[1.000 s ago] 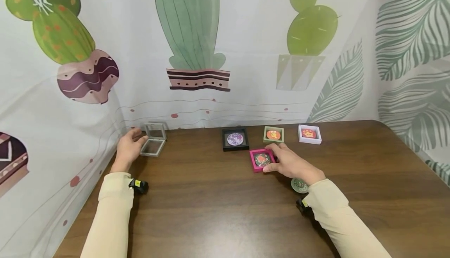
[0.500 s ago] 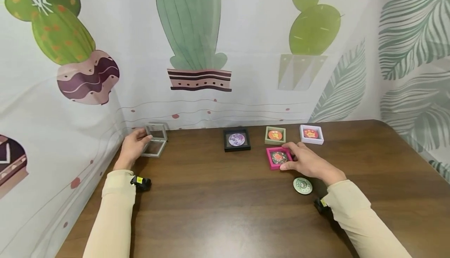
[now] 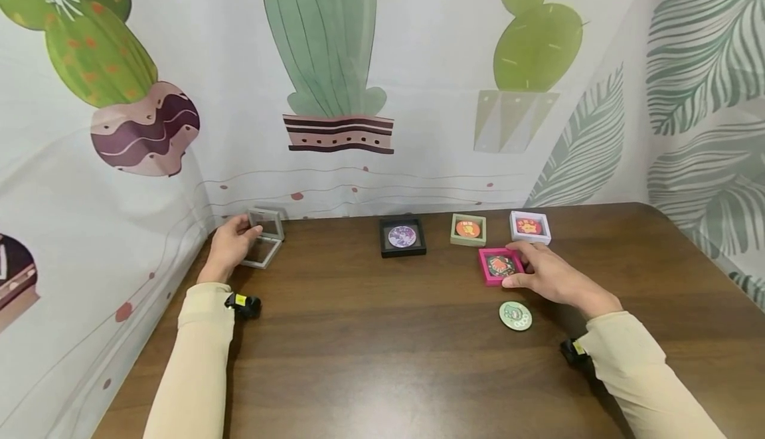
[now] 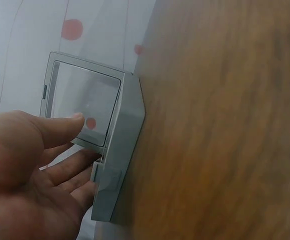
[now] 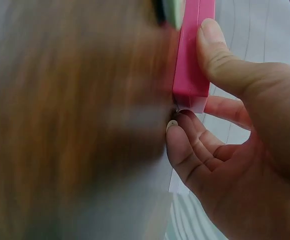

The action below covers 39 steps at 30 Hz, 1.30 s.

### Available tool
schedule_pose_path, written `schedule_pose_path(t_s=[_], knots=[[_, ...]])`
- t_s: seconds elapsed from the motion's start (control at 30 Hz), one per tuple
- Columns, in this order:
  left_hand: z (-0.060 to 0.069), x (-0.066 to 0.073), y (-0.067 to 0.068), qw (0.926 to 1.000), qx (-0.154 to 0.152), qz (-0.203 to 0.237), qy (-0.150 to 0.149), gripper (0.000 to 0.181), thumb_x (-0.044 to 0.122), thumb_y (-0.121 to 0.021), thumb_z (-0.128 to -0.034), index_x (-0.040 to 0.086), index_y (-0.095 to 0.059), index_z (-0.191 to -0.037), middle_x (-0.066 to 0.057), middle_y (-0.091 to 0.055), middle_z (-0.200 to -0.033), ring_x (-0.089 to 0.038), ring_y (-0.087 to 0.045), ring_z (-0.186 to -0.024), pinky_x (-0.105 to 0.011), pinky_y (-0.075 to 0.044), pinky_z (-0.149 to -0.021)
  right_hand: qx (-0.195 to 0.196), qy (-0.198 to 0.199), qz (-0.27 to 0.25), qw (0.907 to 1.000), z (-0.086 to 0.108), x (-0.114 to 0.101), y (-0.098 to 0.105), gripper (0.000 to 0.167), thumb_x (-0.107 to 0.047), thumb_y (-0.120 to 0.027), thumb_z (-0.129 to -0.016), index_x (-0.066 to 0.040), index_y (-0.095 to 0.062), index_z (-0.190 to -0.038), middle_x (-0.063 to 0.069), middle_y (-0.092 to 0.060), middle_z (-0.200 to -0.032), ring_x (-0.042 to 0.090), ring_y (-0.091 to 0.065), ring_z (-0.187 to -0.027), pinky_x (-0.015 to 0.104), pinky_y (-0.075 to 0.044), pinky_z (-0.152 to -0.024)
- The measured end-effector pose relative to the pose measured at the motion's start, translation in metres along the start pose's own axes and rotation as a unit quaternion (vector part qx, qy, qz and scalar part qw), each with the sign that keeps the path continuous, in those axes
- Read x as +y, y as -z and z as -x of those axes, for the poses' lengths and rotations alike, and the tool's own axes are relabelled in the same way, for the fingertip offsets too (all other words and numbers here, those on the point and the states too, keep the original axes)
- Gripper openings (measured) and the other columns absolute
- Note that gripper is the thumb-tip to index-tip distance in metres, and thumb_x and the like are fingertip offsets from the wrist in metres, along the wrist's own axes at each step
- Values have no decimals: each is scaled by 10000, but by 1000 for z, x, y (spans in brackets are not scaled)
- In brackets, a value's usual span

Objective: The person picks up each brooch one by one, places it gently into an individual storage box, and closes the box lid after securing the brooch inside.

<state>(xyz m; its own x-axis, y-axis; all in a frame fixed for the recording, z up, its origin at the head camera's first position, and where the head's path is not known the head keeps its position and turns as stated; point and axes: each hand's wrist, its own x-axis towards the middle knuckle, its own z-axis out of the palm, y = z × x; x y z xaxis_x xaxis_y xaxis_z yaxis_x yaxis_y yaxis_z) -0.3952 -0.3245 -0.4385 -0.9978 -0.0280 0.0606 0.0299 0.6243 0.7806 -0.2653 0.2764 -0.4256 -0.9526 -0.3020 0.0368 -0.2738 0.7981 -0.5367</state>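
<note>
In the head view my left hand (image 3: 230,248) is at the left end of the table, at a grey hinged display frame (image 3: 263,253) whose clear-windowed lid stands up. The left wrist view has the thumb across the lid (image 4: 112,100) and the fingers curved around its lower edge. My right hand (image 3: 556,276) grips a pink display frame (image 3: 485,278) by its right side, thumb near and fingers far. A round picture with an orange figure shows inside it. Just below lies a round green badge (image 3: 515,316), flat on the table.
Along the back edge stand a black frame (image 3: 403,252) with a purple disc, a light green frame (image 3: 468,242) and a white frame (image 3: 530,238), both with red-orange discs. A printed cloth (image 3: 430,127) hangs behind the brown table (image 3: 358,359).
My right hand has slid the pink frame rightward, from beside the black frame to below the white one. The green badge is now uncovered. My left hand has shifted slightly right onto the grey frame.
</note>
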Motion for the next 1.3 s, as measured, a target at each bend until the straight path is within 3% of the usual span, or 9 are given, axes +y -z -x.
schedule_pose_path(t_s=[0.23,0.37,0.5,0.6,0.7,0.87,1.3], knots=[[3,-2,0,9996,269,-56,-40,520,161,-575,-1110,-150,-440,-1505,-378,-489,-1496,-510,-484,-1387,-590,-432,-1106,41,-119,-4,9999,9,14,8,754,-327,-845,-929,80,-480,-1448,265,-585,-1175,413,-541,-1102,588,-493,-918],[5,-6,2,9988,436,-214,-96,435,182,-594,-1106,-126,-547,-1411,-349,-585,-1409,-448,-568,-1293,-491,-487,-1018,70,-187,28,9998,13,23,13,757,-329,-844,-931,74,-470,-1452,233,-588,-1125,374,-548,-1052,548,-500,-878],[9,-10,5,9976,590,-263,-228,364,191,-630,-1092,-98,-628,-1313,-308,-672,-1302,-271,-647,-1079,-278,-497,-824,92,-258,6,9996,16,30,17,759,-314,-831,-945,98,-450,-1455,229,-589,-1103,369,-543,-1032,522,-490,-857],[12,-10,7,9981,565,-2,-260,339,177,-649,-1082,-93,-651,-1288,-294,-698,-1262,-102,-650,-925,-199,-481,-690,118,-378,-16,9992,17,36,20,761,-301,-824,-953,123,-440,-1455,232,-582,-1099,364,-547,-1017,498,-489,-846],[15,-10,5,9978,443,426,-260,342,146,-655,-1076,-105,-642,-1308,-310,-687,-1272,-20,-674,-888,-177,-549,-718,161,-457,-6,9988,20,42,23,758,-275,-826,-954,147,-435,-1447,242,-577,-1095,361,-563,-1000,479,-497,-828],[18,-10,2,9951,338,882,-297,344,93,-655,-1067,-138,-615,-1319,-345,-657,-1296,-35,-720,-950,-230,-590,-860,184,-509,-40,9985,23,51,25,753,-247,-823,-958,167,-422,-1442,249,-583,-1088,366,-580,-989,469,-498,-815],[19,-12,-2,9949,426,833,-374,275,74,-656,-1062,-133,-632,-1241,-339,-657,-1303,-58,-720,-994,-203,-581,-852,149,-524,-134,9984,21,54,27,790,-307,-830,-948,152,-432,-1453,226,-596,-1069,349,-565,-983,477,-488,-829]])
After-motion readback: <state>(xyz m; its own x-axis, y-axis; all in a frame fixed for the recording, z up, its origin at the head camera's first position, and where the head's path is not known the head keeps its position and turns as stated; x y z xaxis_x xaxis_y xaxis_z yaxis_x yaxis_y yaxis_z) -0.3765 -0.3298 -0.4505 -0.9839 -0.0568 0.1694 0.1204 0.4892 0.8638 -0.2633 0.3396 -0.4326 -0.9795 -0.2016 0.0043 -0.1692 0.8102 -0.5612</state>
